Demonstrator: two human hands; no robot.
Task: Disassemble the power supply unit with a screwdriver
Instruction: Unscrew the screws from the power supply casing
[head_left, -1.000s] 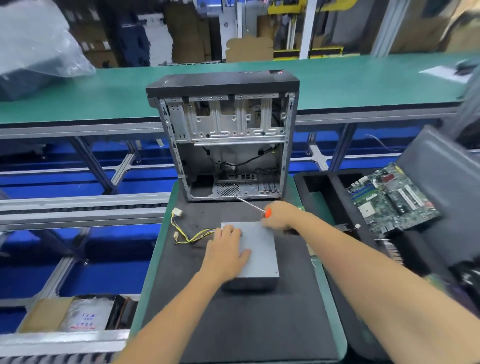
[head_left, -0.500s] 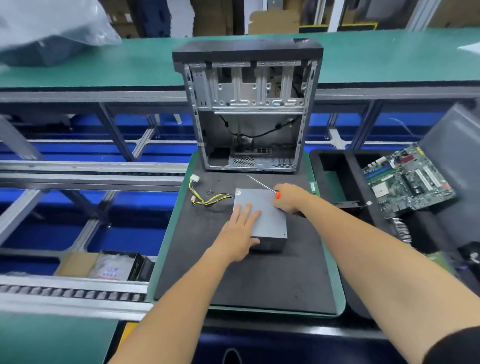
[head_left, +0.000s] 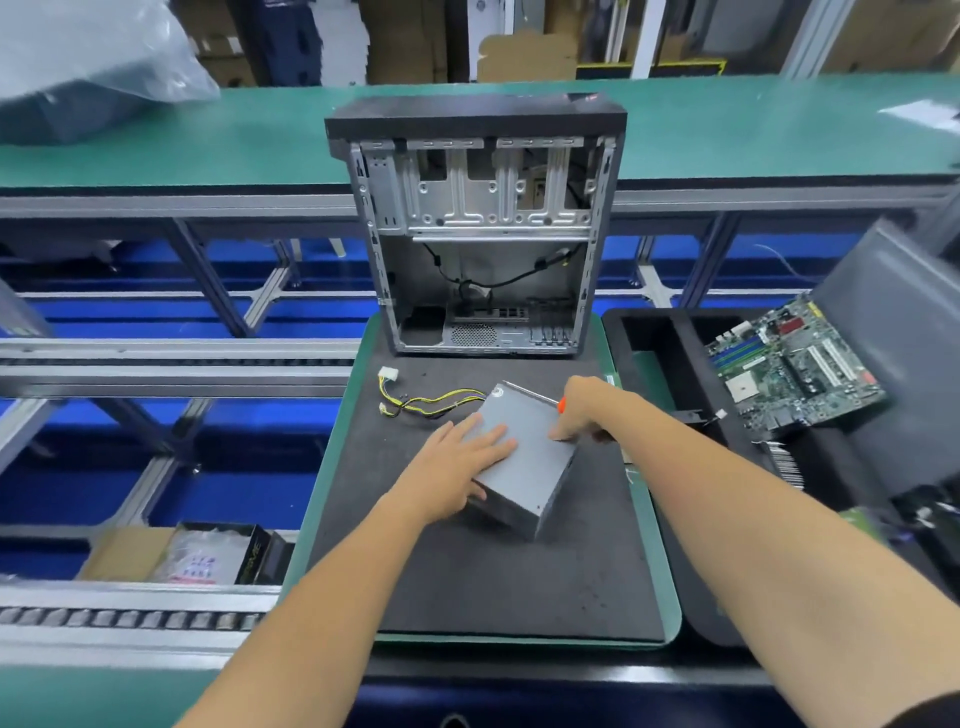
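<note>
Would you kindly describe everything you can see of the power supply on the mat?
The power supply is a plain grey box that looks like sheet metal, lying turned at an angle on the dark mat in front of the open case. Yellow and black cables with pale connectors trail from its far left corner. The left hand lies flat on its top; the right hand, gripping an orange-handled screwdriver, touches its right edge.

The power supply unit (head_left: 524, 457) is smooth, dull grey sheet metal. It lies on a matt black mat (head_left: 493, 571) with a fine-grained look. The screwdriver (head_left: 535, 396) has a shiny metal shaft and glossy orange plastic handle.
</note>
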